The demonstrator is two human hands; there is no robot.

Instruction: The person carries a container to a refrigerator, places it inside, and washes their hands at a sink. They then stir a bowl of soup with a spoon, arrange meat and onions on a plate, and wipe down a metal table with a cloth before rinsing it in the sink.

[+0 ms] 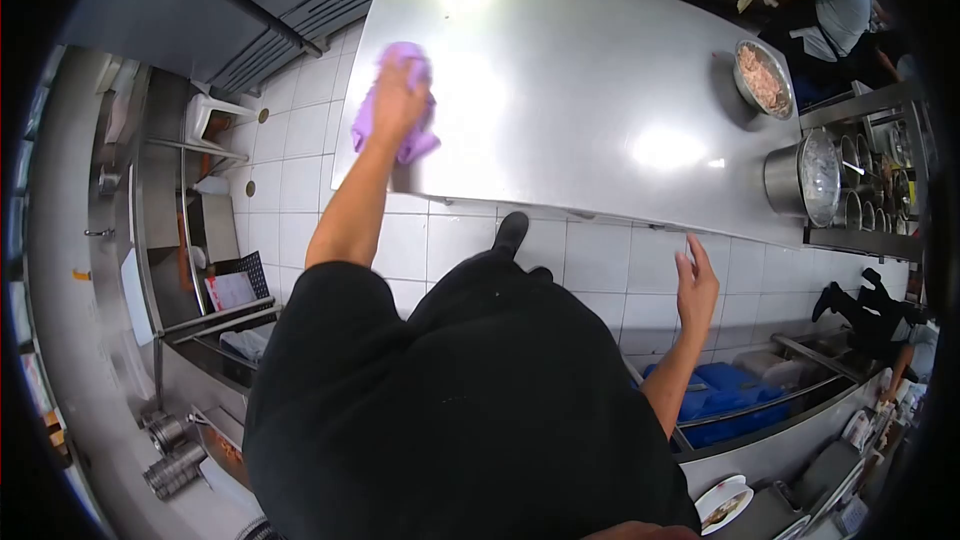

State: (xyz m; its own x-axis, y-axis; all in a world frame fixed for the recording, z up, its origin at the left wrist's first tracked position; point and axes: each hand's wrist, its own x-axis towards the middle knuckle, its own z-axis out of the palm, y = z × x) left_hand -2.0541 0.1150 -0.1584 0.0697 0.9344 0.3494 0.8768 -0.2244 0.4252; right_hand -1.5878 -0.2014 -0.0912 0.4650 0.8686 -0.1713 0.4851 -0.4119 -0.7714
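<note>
My left hand [400,100] presses a purple cloth [420,143] onto the steel table [570,70], close to the table's left end. The cloth is bunched under the palm and spreads out on both sides of it; the fingers are slightly blurred. Off the table's front edge, on the right, my right hand [697,282] hangs in the air over the floor with its fingers apart and nothing in it.
A metal bowl of shredded food [763,78] stands at the table's right end, near a large steel pot [790,180]. Two other people are at the right, one at the top and one lower down. Blue containers [725,390] lie below my right arm.
</note>
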